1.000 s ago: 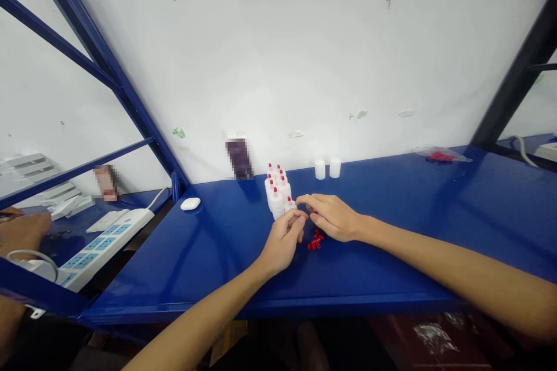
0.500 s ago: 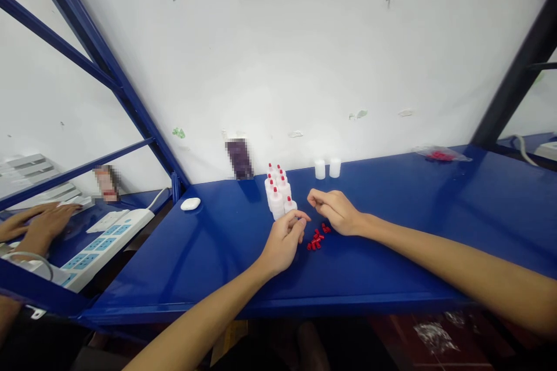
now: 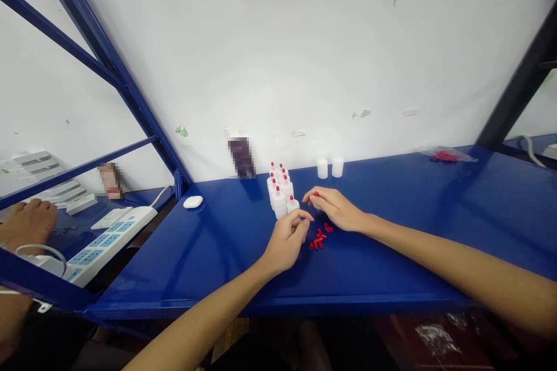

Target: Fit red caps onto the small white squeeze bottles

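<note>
My right hand (image 3: 335, 207) is closed round a small white bottle with a red cap (image 3: 317, 194), mostly hidden by the fingers. To its left, my left hand (image 3: 287, 239) has its thumb and index finger drawn together; anything between them is too small to make out. Just behind it stand several white bottles (image 3: 278, 204) with red pointed caps, upright in a tight group. Loose red caps (image 3: 319, 239) lie in a small pile on the blue table (image 3: 369, 266), between and below my hands.
Two white bottles without caps (image 3: 337, 167) stand near the wall. A clear bag of red caps (image 3: 446, 155) lies back right, a white case (image 3: 193, 202) at left. A blurred dark object (image 3: 242, 157) leans on the wall. Beyond the blue frame are a power strip (image 3: 107, 242) and another person's hand (image 3: 35, 221).
A red-capped bottle now shows in my right hand, which has moved slightly left. My left hand's thumb and index finger are closer together. The other person's hand has moved left.
</note>
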`<act>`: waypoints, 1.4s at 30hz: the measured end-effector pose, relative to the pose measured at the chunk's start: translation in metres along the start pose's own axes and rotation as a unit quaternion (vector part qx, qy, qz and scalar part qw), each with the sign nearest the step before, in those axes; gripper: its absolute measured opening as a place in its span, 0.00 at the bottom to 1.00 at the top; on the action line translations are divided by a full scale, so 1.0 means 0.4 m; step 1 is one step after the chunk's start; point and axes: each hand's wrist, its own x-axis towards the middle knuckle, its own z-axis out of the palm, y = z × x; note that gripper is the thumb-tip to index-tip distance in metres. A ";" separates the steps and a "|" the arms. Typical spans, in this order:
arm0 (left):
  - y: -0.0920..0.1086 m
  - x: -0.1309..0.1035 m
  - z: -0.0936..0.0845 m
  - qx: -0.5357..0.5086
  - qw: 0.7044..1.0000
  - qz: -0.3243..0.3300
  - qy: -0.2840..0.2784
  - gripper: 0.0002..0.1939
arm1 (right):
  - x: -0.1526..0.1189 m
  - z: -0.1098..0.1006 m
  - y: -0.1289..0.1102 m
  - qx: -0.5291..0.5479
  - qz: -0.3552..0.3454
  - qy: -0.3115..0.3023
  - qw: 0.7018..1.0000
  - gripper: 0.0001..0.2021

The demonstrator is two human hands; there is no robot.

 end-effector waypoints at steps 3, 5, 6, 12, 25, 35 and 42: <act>0.000 0.000 0.001 0.009 1.000 0.000 -0.005 0.11 | 0.000 0.001 0.000 -0.008 0.007 0.015 1.000 0.18; 0.001 0.000 0.001 0.013 1.000 -0.001 -0.009 0.11 | 0.005 -0.004 -0.005 -0.039 0.003 0.029 0.999 0.19; 0.002 0.000 0.001 0.014 1.000 -0.001 -0.009 0.11 | 0.010 -0.008 -0.009 -0.055 0.001 0.029 0.998 0.19; 0.004 0.000 0.000 0.017 1.000 -0.002 -0.011 0.11 | 0.068 -0.018 -0.042 -0.096 -0.013 -0.030 0.995 0.15; 0.004 -0.002 0.006 0.002 1.000 -0.002 -0.012 0.11 | 0.099 0.037 -0.044 -0.147 0.015 0.025 0.989 0.13; 0.000 0.000 0.006 0.011 1.000 -0.003 0.002 0.10 | 0.098 0.049 -0.055 -0.316 0.019 -0.046 0.947 0.14; -0.008 0.007 0.003 0.007 0.999 -0.015 0.029 0.09 | 0.099 0.017 -0.064 -0.252 -0.012 -0.046 0.967 0.13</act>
